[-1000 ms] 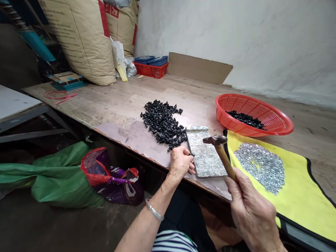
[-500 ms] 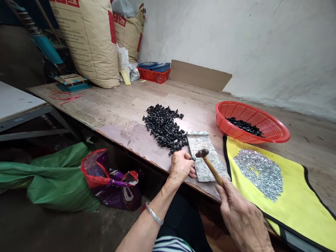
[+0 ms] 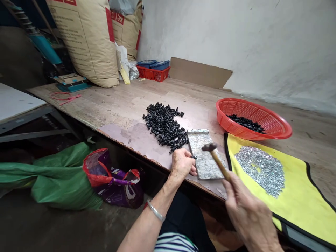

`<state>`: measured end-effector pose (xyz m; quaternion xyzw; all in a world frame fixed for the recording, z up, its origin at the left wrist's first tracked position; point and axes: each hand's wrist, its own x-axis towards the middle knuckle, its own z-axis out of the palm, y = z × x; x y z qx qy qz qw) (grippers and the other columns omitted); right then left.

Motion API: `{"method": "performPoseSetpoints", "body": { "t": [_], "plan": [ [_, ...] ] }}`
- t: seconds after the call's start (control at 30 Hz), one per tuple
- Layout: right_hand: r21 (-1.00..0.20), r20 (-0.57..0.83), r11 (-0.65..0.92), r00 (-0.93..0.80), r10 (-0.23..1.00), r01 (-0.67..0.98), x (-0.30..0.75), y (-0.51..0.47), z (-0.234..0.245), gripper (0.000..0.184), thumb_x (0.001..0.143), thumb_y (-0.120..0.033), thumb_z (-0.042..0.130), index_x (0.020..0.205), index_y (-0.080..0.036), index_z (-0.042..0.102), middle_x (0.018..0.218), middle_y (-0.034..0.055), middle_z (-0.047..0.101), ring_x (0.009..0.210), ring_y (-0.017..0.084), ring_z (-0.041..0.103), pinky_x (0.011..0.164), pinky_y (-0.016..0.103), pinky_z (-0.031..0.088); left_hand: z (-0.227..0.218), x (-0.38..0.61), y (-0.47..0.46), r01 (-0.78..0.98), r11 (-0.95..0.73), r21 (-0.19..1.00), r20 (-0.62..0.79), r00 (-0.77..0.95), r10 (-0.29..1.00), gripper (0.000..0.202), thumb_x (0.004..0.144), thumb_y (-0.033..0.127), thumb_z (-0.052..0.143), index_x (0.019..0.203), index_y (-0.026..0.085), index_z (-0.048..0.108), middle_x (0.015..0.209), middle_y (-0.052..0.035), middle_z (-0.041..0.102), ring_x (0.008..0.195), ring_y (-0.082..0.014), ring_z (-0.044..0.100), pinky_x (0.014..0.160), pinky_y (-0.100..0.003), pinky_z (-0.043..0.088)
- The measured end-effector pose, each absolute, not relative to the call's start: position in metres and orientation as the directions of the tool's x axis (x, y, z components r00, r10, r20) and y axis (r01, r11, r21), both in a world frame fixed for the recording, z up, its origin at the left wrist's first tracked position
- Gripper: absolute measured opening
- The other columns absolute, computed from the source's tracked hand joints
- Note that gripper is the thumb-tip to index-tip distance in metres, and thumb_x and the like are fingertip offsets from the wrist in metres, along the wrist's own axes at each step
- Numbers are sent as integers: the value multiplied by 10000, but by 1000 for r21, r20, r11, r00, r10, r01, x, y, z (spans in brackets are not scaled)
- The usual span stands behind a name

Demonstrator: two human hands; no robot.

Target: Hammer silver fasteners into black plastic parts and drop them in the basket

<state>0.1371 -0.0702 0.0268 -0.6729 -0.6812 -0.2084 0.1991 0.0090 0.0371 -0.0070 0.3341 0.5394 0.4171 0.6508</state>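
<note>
Between the fingertips of my left hand (image 3: 183, 162) is a small black plastic part (image 3: 193, 157), pinched at the left edge of a worn, silvery metal plate (image 3: 207, 159). My right hand (image 3: 245, 206) is wrapped round the wooden handle of a hammer (image 3: 219, 162). The hammer's head is raised over the plate, to the right of the black part and apart from it. A heap of similar black parts (image 3: 165, 124) lies on the table just beyond my left hand. On a yellow cloth (image 3: 301, 185) to the right is a spread of small shiny metal pieces (image 3: 262, 169).
A red plastic basket (image 3: 278, 126) holding more black pieces stands behind the yellow cloth. Large paper sacks (image 3: 84, 42) and a red crate (image 3: 154, 74) with blue boxes are at the back left. Below the table's front edge lie green (image 3: 65, 182) and purple bags (image 3: 119, 192).
The hammer in my right hand has moved right, away from the black part. My left hand keeps its pinch at the plate's edge. The view has shifted slightly.
</note>
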Motion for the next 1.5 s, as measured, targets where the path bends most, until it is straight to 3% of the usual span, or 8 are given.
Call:
{"method": "performPoseSetpoints", "body": {
  "t": [0.13,0.3,0.47,0.9,1.1,1.23,1.43,1.5],
  "plan": [
    [-139,667,-12,102,738,990,137,-75,31,357,886,-316,460,1169,-140,590,893,80,715,642,179,670,556,239,485,-7,9,37,-183,445,877,-438,77,896,189,569,-2,496,650,162,449,317,45,484,260,-156,491,293,-295,473],
    [6,498,-4,0,867,1000,133,-75,14,300,880,-268,446,1068,-163,656,798,51,719,433,143,596,392,238,400,-6,9,37,-196,427,882,-424,61,904,191,561,-11,504,629,157,448,332,45,487,273,-153,501,297,-291,477],
    [-116,666,-34,103,739,993,131,-77,15,345,875,-288,477,1164,-148,603,948,83,707,602,164,657,524,232,474,-7,9,37,-191,439,878,-435,65,898,186,570,2,511,647,160,450,331,43,494,261,-157,495,295,-291,475],
    [-90,398,-55,86,913,994,123,-72,7,347,887,-255,386,1086,-117,635,771,115,706,476,179,603,433,267,398,-8,9,38,-182,431,883,-428,59,902,193,558,29,571,618,163,446,300,42,473,273,-159,505,301,-273,472],
    [-737,-30,-249,338,941,628,142,-57,17,429,809,-366,463,1184,-169,530,607,13,622,420,156,541,398,268,430,-1,5,31,-225,404,887,-399,68,914,173,568,29,523,652,159,446,318,47,481,258,-138,476,295,-263,461],
    [-864,-278,-367,282,918,345,152,-52,16,540,793,-401,468,1266,-148,410,507,-54,536,347,157,491,349,283,415,10,-7,11,-268,319,909,-304,99,948,132,568,65,548,645,152,487,378,58,498,283,-113,474,295,-246,460],
    [-396,267,-127,247,932,909,150,-59,21,235,801,-354,460,763,-215,647,588,54,605,589,207,578,523,320,427,24,-24,-23,-292,244,925,-225,97,970,86,575,131,602,661,139,596,466,53,509,316,-89,478,310,-218,452],
    [-411,352,-48,208,912,910,143,-65,27,275,809,-378,460,733,-204,660,726,88,650,740,233,597,639,356,457,26,-26,-30,-287,232,929,-209,110,972,70,581,143,621,650,139,610,474,45,521,323,-87,483,321,-208,443]
  ]
}}
